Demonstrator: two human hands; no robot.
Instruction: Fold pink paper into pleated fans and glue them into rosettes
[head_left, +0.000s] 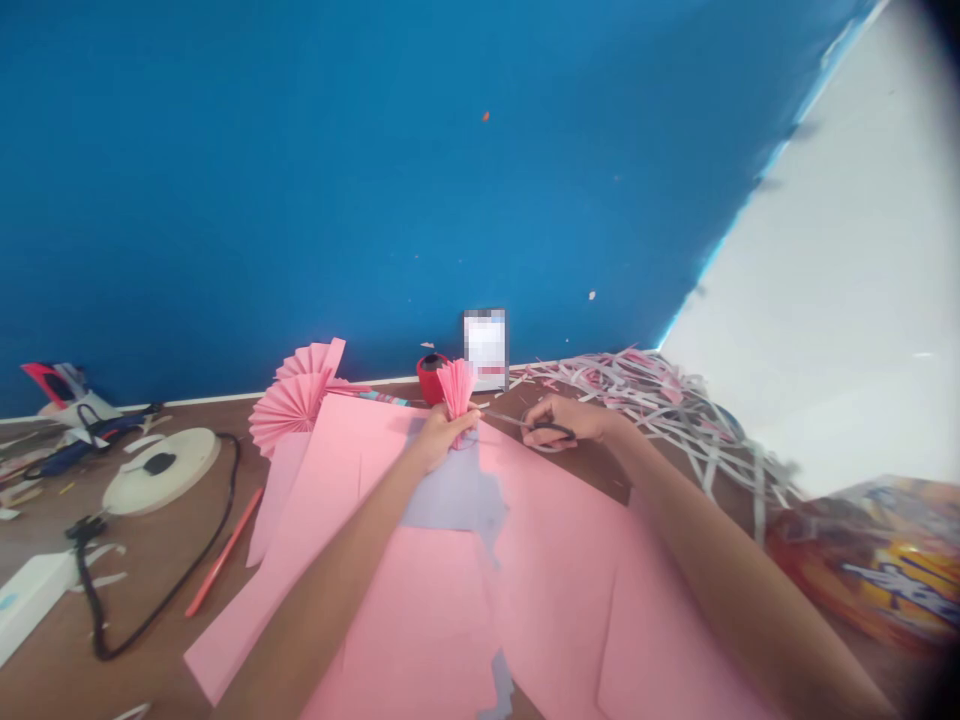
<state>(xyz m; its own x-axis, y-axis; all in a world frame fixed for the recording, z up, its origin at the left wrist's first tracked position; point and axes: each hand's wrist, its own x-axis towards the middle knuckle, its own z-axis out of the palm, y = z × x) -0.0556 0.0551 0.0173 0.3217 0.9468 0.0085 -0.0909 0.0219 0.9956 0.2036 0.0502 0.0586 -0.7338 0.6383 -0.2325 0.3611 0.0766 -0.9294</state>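
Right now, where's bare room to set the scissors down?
Bare brown surface either side of the black cable, between white disc and pink sheets. Paper strips crowd the right, past the right hand's scissors; tools crowd far left. The left hand grips the pleated fan.

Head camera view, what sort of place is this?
Probably a paper-craft workspace by a blue wall: pink paper sheets cover the surface, folded pink fans and a heap of paper strips lie behind, the left hand grips pleated pink paper and the right hand holds scissors.

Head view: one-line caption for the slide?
Left hand grips a pleated pink paper fan while right hand holds scissors beside it, over pink sheets.
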